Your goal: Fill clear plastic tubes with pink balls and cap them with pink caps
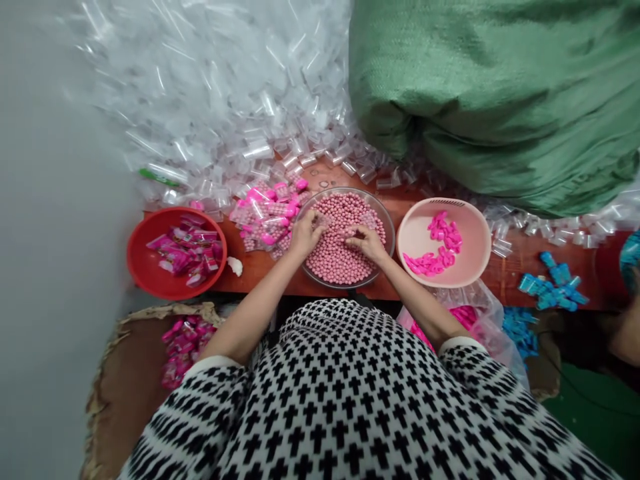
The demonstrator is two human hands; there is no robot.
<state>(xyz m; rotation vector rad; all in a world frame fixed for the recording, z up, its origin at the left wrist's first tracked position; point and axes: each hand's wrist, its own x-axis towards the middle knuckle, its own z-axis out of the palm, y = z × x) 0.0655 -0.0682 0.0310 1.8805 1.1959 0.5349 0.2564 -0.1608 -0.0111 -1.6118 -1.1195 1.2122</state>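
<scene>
A round clear-rimmed bowl (389,223) full of small pink beads (340,260) stands in front of me. Over its left side, my left hand (306,233) is closed, its thumb and fingers around what looks like a clear plastic tube (327,220). My right hand (367,243) is closed over the right side of the beads, fingertips bent inward. A pale see-through tube (369,219) shows at its fingers, partly hidden. Left of the bowl lies a pile of bead-filled tubes with bright pink caps (267,212).
A red bowl (133,257) holds pink packets (187,250). At right, a pale pink basin (410,223) holds pink plastic pieces (445,233). Clear tubes (225,100) heap behind, beside a big green sack (490,87). Blue packed items (555,283) lie near another person's arm (627,337).
</scene>
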